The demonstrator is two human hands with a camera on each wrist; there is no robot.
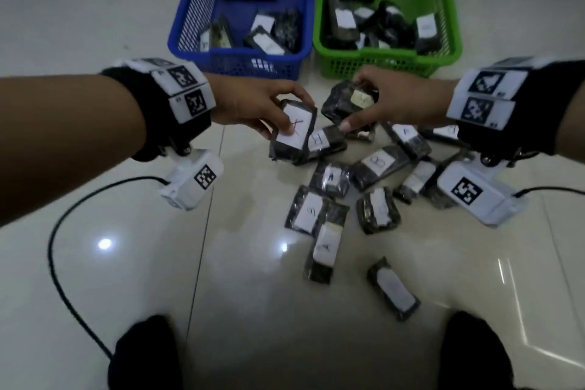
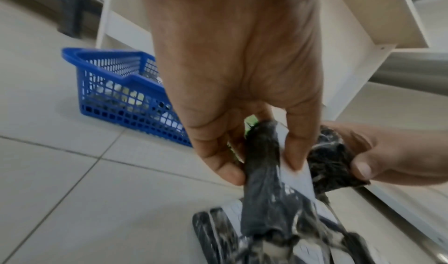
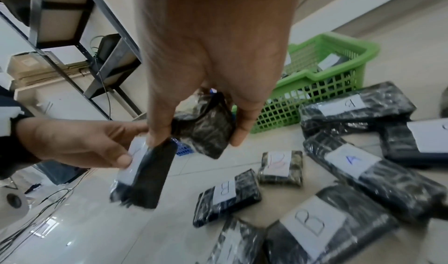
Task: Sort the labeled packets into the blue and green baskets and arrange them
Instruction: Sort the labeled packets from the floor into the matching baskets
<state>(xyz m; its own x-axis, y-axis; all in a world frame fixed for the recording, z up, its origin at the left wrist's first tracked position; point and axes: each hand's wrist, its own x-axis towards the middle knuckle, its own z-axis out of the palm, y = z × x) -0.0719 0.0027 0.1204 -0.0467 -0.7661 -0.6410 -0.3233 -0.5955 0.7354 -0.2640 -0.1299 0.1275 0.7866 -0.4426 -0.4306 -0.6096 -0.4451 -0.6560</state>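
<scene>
My left hand [image 1: 253, 104] pinches a black packet [image 1: 292, 131] with a white label, lifted above the floor pile; the same packet [image 2: 266, 172] hangs edge-on from the left hand [image 2: 242, 95]. My right hand [image 1: 395, 98] grips a second dark packet [image 1: 348, 101] with a yellowish label, seen as a dark packet [image 3: 206, 130] between thumb and fingers of the right hand [image 3: 213, 57]. Several labelled packets [image 1: 373, 165] lie on the tiles below. The blue basket [image 1: 240, 57] and the green basket [image 1: 389, 57] stand just beyond, each with several packets inside.
White floor tiles [image 1: 126, 263] surround the pile. A black cable [image 1: 63, 231] curves across the floor on the left. My knees [image 1: 145, 355] show at the bottom edge. A metal shelf frame [image 3: 97, 57] and a white shelf unit [image 2: 363, 38] stand behind the baskets.
</scene>
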